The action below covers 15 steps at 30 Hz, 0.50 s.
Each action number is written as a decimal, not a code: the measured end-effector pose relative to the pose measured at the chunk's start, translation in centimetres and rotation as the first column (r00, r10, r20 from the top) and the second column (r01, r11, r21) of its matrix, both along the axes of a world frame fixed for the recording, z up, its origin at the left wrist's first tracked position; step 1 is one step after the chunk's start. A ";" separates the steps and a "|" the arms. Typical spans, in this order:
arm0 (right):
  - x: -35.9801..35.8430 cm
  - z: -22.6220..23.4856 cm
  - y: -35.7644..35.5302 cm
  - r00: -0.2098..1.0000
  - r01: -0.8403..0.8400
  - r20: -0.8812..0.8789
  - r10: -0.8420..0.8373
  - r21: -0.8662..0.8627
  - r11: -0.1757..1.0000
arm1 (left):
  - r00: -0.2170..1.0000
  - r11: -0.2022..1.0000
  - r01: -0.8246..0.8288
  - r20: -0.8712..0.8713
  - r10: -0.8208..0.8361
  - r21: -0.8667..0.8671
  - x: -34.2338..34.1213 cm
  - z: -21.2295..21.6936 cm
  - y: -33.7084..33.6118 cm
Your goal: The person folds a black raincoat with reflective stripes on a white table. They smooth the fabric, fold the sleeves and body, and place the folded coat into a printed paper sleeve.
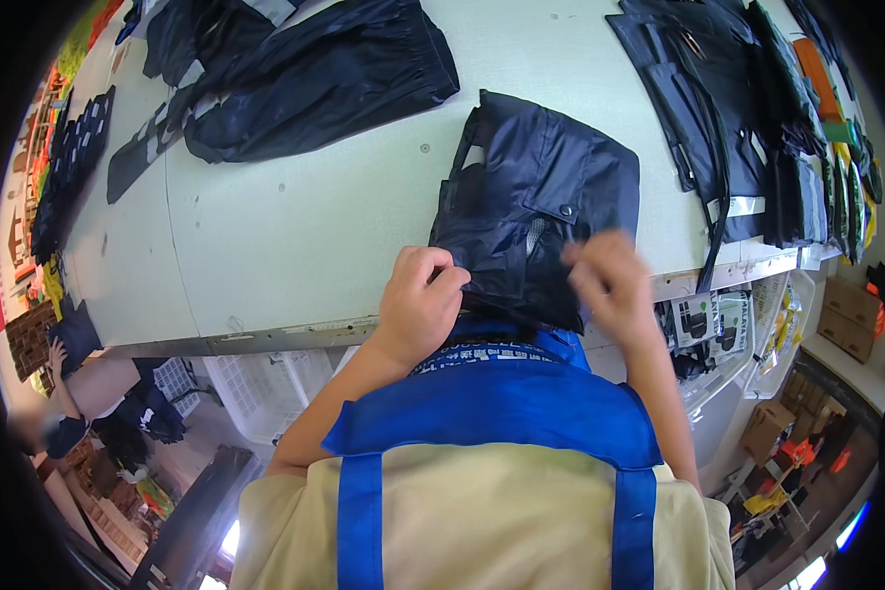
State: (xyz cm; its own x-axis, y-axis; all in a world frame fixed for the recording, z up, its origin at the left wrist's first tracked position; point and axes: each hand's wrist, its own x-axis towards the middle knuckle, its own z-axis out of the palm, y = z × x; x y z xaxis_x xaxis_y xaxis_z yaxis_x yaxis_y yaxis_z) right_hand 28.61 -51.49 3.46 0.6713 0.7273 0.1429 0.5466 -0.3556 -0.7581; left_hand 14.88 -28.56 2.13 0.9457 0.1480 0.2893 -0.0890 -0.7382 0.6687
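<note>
In front of me, at the table's near edge, lies a folded black jacket (570, 157) of thin, shiny cloth. A flap with a round snap button shows on its upper face, with a small patch of grey mesh below it. At the jacket's lower left edge my left hand (418, 300) is closed, thumb and fingers pinching the cloth. Over the lower right part, my right hand (612, 290) is smeared by motion. Its fingers look curled, but whether they grip any cloth cannot be made out.
Dark trousers (324, 88) with grey strips lie across the table's (295, 256) far left. Stacked dark garments (703, 108) cover its right side, some straps hanging over the edge. White plastic baskets (265, 383) stand below the table. Another person (44, 423) is at far left.
</note>
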 end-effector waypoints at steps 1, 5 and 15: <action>1.4 0.4 1.3 0.979 0.169 0.112 -0.171 0.019 0.985 | 0.999 0.999 0.029 -0.031 -0.029 0.020 -0.2 -0.2 0.2; 1.4 -2.6 6.6 0.866 0.412 0.438 -0.243 -0.350 0.841 | 0.902 0.973 0.133 -0.384 -0.198 -0.190 -0.1 2.6 1.0; -1.6 -3.6 7.4 0.776 0.600 0.463 -0.429 -0.328 0.730 | 0.914 0.913 -0.405 0.026 0.404 0.057 8.3 -3.2 -0.5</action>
